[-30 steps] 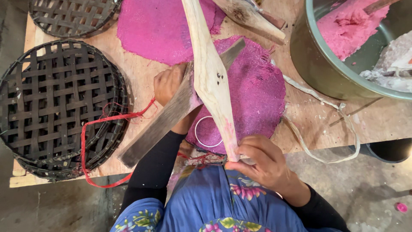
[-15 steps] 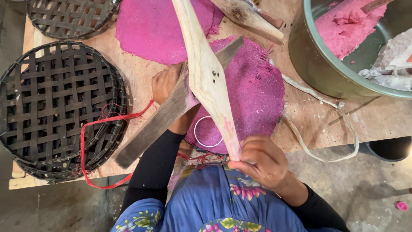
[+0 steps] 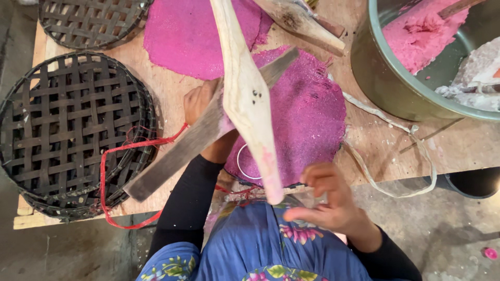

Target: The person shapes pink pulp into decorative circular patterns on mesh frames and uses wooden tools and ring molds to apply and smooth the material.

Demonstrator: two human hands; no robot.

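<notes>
My left hand [image 3: 198,99] grips a long dark flat wooden slat [image 3: 172,156] that lies slanted across a round pink grainy sheet [image 3: 310,117] on the wooden table [image 3: 172,99]. A pale wooden paddle [image 3: 245,93] crosses over the slat, its pink-stained lower end pointing at my body. My right hand [image 3: 325,200] hovers just right of that end, fingers spread and not touching it. Whether my left hand also holds the paddle is hidden. A thin white ring [image 3: 245,162] lies at the sheet's near edge.
A second pink sheet [image 3: 198,36] lies further back. Two dark woven round trays [image 3: 73,130] [image 3: 88,21] sit at the left, with red string [image 3: 136,144] trailing. A large metal pot [image 3: 380,73] holding pink mash [image 3: 416,31] stands at the right. Pale cord [image 3: 411,156] lies near the table edge.
My right hand has let go of the paddle's lower end and moved off to the right with fingers spread. The paddle and slat stay roughly where they were.
</notes>
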